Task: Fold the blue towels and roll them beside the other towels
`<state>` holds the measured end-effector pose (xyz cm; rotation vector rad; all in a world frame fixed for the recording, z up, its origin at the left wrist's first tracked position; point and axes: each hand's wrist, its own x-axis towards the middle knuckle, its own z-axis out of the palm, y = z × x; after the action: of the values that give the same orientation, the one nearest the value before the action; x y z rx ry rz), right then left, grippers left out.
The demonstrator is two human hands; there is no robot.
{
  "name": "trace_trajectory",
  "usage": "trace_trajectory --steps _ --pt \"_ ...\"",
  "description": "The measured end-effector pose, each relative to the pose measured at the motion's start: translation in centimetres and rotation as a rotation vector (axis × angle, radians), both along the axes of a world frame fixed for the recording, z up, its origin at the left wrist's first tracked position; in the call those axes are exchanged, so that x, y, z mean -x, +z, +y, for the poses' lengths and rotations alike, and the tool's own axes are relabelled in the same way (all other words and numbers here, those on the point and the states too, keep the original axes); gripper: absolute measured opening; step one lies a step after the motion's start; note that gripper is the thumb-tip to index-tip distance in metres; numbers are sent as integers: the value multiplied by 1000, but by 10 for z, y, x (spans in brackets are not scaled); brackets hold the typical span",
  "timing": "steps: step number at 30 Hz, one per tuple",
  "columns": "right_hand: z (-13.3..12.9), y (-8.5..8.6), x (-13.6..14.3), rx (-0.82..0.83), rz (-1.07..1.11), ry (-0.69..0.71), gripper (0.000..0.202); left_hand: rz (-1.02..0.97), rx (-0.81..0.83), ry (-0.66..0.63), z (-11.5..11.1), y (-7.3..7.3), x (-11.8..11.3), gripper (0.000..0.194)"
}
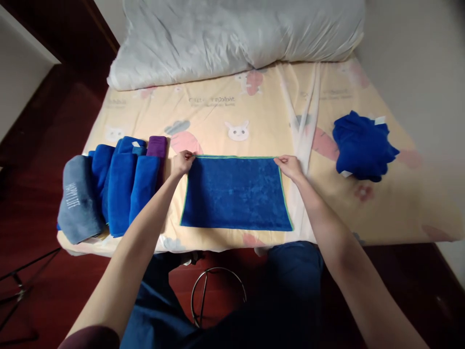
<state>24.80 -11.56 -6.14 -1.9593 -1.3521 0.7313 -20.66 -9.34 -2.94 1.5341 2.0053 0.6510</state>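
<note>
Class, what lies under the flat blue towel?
The blue towel lies flat on the printed bedsheet, which shows around it. Whatever the sheet's print shows beneath the towel is covered.

The towel (235, 193) between the hands is blue with a green edge. The sheet (254, 111) is yellow with bunnies. Left, one purple towel (157, 146).

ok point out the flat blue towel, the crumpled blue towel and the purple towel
flat blue towel (235, 194), head view, middle of its spread surface
crumpled blue towel (363, 145), head view, centre of the bunched heap
purple towel (157, 145), head view, upper end of the fold
</note>
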Motion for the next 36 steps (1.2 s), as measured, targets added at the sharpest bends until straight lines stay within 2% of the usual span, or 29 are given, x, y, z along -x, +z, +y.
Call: trace_trajectory --steps 5,10,19,23,27,32,36 --pt "6 -6 -1 -22 -100 -10 30 84 -19 -21 2 5 0 14" --pt "4 -3 -2 -46 -120 -61 31 97 -40 -9 5 9 1 16" --pt "8 4 3 -31 -170 -110 26 57 -120 75 15 7 -6 17" --pt "7 5 4 -23 -177 -114 25 46 -135 69 15 6 -7 17" --pt "9 8 7 -25 -169 -76 24 41 -83 -31 18 5 -5 10" --pt "15 16 11 96 -168 2 19 88 21 -236 29 8 3 9" --pt "17 20 11 191 -151 89 28 16 153 -271 32 13 9 18"
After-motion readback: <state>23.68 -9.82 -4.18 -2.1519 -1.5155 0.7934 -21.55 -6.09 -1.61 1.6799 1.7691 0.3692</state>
